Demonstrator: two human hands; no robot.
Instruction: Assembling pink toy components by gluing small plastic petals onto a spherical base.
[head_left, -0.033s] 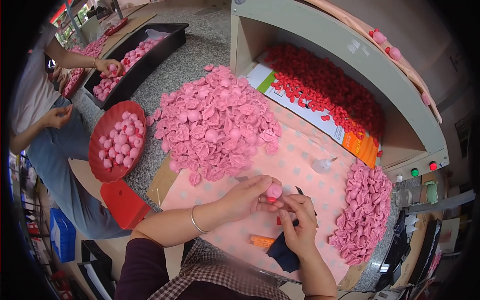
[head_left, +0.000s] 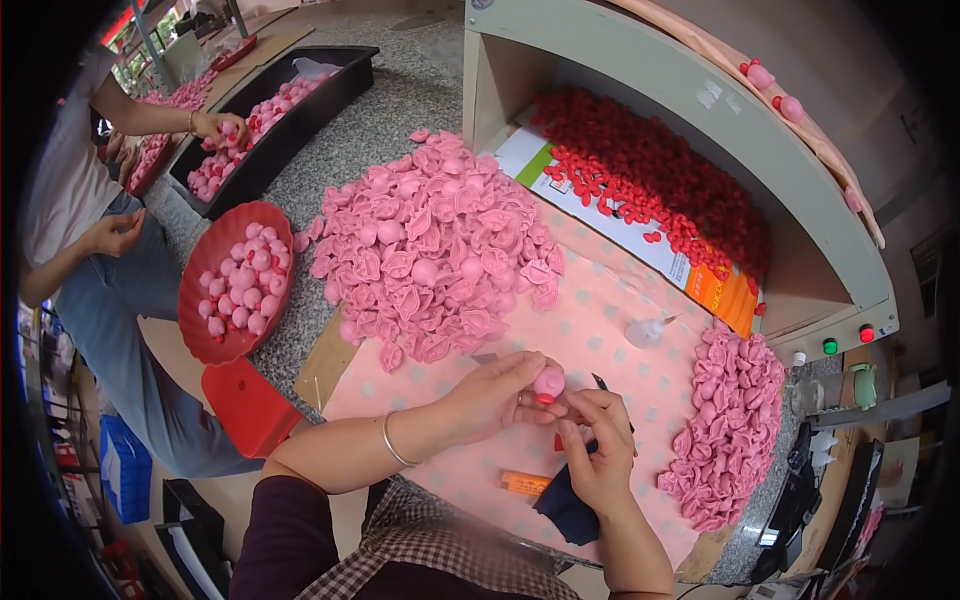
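Here, the left hand (head_left: 495,395) pinches a small pink cap (head_left: 549,382) between thumb and fingers, its round dome facing up and right. The right hand (head_left: 598,450) closes its fingertips on the cap's red base; a dark tool (head_left: 600,382) juts up-left behind it. Both work above a dotted pink cloth (head_left: 600,330). An orange tube (head_left: 524,484) lies near the wrists. Beyond, a pink pile (head_left: 430,250) and a white, green and orange carton (head_left: 640,235) lying flat under red pieces (head_left: 650,180).

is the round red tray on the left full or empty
Partly full: the round red tray holds a loose single layer of pink pieces, with bare red showing along its lower edge.
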